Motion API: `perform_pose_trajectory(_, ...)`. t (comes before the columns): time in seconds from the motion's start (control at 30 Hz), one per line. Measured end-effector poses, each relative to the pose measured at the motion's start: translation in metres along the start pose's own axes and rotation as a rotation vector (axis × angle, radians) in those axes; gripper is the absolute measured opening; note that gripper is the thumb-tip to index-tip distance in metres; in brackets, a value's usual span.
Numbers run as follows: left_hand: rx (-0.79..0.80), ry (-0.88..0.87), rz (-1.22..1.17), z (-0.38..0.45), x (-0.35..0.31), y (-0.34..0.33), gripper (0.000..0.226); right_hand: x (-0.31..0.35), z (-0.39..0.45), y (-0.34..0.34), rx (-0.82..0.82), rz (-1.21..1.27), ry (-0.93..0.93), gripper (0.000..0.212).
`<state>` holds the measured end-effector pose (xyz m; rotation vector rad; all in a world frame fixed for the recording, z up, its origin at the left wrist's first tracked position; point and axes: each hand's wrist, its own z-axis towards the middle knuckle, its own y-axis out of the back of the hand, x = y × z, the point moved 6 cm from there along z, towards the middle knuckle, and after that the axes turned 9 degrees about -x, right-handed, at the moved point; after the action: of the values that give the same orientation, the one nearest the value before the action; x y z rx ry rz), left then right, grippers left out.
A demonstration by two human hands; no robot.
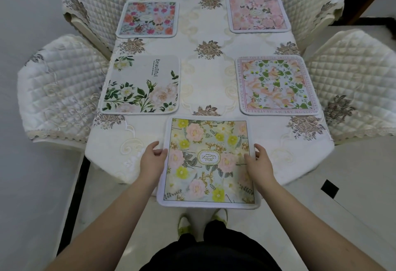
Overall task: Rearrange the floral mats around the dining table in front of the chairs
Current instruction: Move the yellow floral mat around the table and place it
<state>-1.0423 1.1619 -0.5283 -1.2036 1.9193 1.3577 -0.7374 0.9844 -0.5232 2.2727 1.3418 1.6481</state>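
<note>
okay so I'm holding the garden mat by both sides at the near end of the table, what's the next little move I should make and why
Probably slide the garden mat forward and lay it flat. Your left hand and right hand grip its side edges, and its near part overhangs the table edge, above your feet. The other four mats already lie flat in front of chairs.

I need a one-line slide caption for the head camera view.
Both hands, left hand and right hand, hold the Garden mat at the table's near end.
</note>
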Motion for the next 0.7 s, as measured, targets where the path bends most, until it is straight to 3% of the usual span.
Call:
perform_pose_trajectory(0.23, 0.086, -0.007, -0.005, -0.012, 0.009, 0.006, 0.021, 0.006, -0.01, 0.004, -0.014, 0.036, 0.044, 0.051)
perform_pose_trajectory(0.47, 0.125, 0.007, -0.019, -0.016, 0.02, 0.022, 0.021, 0.044, -0.004, -0.002, 0.019, -0.11, 0.25, 0.048)
perform_pose_trajectory(0.7, 0.079, 0.16, -0.028, -0.026, 0.048, 0.025, 0.009, 0.058, -0.007, -0.024, 0.06, -0.261, 0.317, 0.054)
